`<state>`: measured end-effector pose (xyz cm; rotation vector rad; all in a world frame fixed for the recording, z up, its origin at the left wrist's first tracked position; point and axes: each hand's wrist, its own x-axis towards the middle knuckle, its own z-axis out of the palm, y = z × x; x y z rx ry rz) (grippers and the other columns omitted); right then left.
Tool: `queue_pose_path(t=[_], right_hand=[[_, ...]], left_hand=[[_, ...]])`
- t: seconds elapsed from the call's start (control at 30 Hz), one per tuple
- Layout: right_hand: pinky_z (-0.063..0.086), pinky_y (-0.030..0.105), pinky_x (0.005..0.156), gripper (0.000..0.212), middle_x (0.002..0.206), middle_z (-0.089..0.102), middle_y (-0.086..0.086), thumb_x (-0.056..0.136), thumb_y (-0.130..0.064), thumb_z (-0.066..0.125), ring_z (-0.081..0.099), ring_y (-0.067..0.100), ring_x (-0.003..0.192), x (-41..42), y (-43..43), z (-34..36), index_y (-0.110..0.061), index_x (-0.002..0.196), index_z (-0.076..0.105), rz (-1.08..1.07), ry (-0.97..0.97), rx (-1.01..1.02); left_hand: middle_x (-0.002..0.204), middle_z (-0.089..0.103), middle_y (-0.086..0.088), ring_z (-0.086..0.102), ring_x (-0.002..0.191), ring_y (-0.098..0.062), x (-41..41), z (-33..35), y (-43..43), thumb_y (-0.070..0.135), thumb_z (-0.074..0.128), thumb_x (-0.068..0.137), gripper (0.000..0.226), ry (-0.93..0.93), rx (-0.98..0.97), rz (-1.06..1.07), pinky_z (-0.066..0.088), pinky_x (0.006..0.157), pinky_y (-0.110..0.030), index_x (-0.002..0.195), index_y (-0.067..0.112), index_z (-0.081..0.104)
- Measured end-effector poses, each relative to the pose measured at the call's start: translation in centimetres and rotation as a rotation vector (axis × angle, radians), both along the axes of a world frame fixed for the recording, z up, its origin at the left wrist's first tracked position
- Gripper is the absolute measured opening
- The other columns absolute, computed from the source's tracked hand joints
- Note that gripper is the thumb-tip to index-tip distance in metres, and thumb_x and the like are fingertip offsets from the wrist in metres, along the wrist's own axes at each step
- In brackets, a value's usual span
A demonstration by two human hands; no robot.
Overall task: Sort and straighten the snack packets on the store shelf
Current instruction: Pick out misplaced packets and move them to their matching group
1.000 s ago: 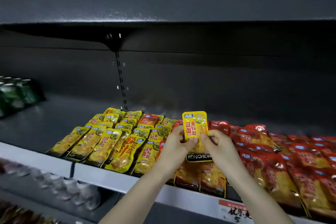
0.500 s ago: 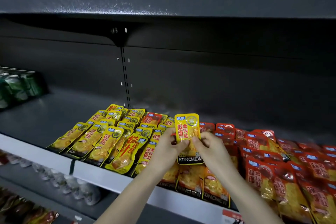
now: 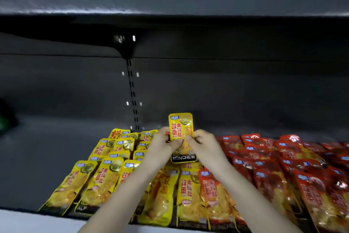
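I hold one yellow snack packet [image 3: 181,128] upright above the shelf, its black KONCHEW band at the bottom. My left hand [image 3: 162,144] pinches its left side and my right hand [image 3: 203,145] pinches its right side. Below and to the left lie rows of yellow packets [image 3: 102,179], several of them slanted. Red packets [image 3: 283,172] fill the shelf to the right. One red packet [image 3: 211,191] lies at the front among the yellow ones, beside my right forearm.
The dark shelf floor [image 3: 47,153] is bare to the left of the yellow packets. The upper shelf's underside [image 3: 170,23] hangs overhead. A slotted upright [image 3: 133,96] runs down the back panel. The shelf's pale front edge [image 3: 22,219] lies at bottom left.
My view has moved closer and tilted, so the upper shelf goods and green cans at left have left the frame. Both hands still hold the yellow packet upright, now slightly further back over the rows.
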<state>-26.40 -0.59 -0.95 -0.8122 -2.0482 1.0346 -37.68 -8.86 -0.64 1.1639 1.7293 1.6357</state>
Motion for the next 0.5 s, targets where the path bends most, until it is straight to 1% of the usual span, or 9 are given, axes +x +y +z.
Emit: queue_pose_path(t=[0.03,0.07,0.1,0.13,0.23,0.27,0.33,0.43,0.5], right_hand=[[0.028,0.023,0.049,0.033,0.052,0.042,-0.008,0.091,-0.020,0.058,0.036,0.003,0.046,-1.0,-0.2,0.0,-0.018,0.061,0.044,-0.011,-0.004,0.003],[0.027,0.020,0.047,0.033,0.051,0.041,-0.008,0.092,-0.021,0.058,0.036,0.003,0.044,-2.0,-0.3,-0.1,-0.018,0.061,0.044,-0.025,-0.018,0.008],[0.028,0.018,0.045,0.033,0.051,0.040,-0.008,0.092,-0.022,0.057,0.037,0.003,0.042,-2.9,-0.4,-0.2,-0.018,0.062,0.044,-0.042,-0.035,0.013],[0.028,0.018,0.044,0.034,0.051,0.039,-0.008,0.092,-0.023,0.057,0.036,0.003,0.041,-3.8,-0.5,-0.2,-0.018,0.062,0.044,-0.057,-0.047,0.012],[0.026,0.018,0.042,0.034,0.051,0.040,-0.007,0.092,-0.024,0.057,0.035,0.004,0.041,-5.7,-0.3,-0.3,-0.016,0.061,0.044,-0.092,-0.073,0.010],[0.028,0.019,0.044,0.034,0.052,0.042,-0.005,0.092,-0.025,0.056,0.036,0.004,0.043,-6.2,-0.2,-0.2,-0.014,0.063,0.046,-0.098,-0.088,0.010],[0.035,0.027,0.048,0.031,0.056,0.049,0.000,0.093,-0.026,0.056,0.043,0.010,0.049,-6.8,0.0,-0.1,-0.009,0.067,0.053,-0.105,-0.117,0.004],[0.053,0.038,0.060,0.022,0.066,0.060,0.005,0.093,-0.023,0.055,0.056,0.015,0.057,-7.4,0.5,0.2,-0.007,0.082,0.063,-0.102,-0.129,-0.021],[0.057,0.036,0.063,0.018,0.068,0.060,0.003,0.094,-0.021,0.054,0.059,0.013,0.056,-7.5,0.7,0.4,-0.009,0.086,0.063,-0.092,-0.152,-0.023]], left_hand=[[0.097,0.069,-0.005,0.066,0.085,-0.016,-1.0,0.0,-0.1,0.006,0.062,0.088,0.018,0.001,-0.001,-0.005,0.050,0.063,-0.014,0.104,0.014,0.056],[0.098,0.069,-0.007,0.067,0.088,-0.018,-2.0,-0.1,-0.1,0.006,0.062,0.087,0.019,0.003,-0.001,-0.005,0.053,0.069,-0.019,0.105,0.012,0.057],[0.098,0.069,-0.008,0.067,0.089,-0.020,-3.0,-0.1,-0.1,0.006,0.062,0.087,0.020,0.013,-0.008,-0.004,0.054,0.075,-0.025,0.106,0.010,0.057],[0.098,0.070,-0.008,0.067,0.089,-0.019,-3.8,-0.2,0.0,0.006,0.062,0.087,0.021,0.027,-0.020,-0.006,0.054,0.077,-0.027,0.107,0.009,0.058],[0.093,0.069,-0.002,0.066,0.085,-0.014,-6.1,-0.3,0.5,0.005,0.062,0.087,0.018,0.074,-0.037,-0.030,0.052,0.073,-0.020,0.104,0.011,0.059],[0.093,0.069,-0.001,0.066,0.085,-0.014,-6.7,-0.3,0.7,0.005,0.062,0.087,0.018,0.087,-0.036,-0.034,0.052,0.073,-0.021,0.103,0.013,0.059],[0.094,0.068,-0.002,0.065,0.086,-0.014,-7.8,-0.3,1.2,0.006,0.063,0.087,0.019,0.116,-0.044,-0.036,0.052,0.076,-0.024,0.103,0.015,0.059],[0.096,0.069,-0.004,0.066,0.087,-0.014,-9.0,-0.3,2.1,0.006,0.063,0.087,0.022,0.149,-0.066,-0.047,0.052,0.076,-0.024,0.108,0.010,0.060],[0.093,0.069,-0.003,0.066,0.086,-0.014,-9.5,-0.5,2.7,0.006,0.063,0.087,0.023,0.142,-0.083,-0.052,0.052,0.077,-0.027,0.109,0.010,0.060]])
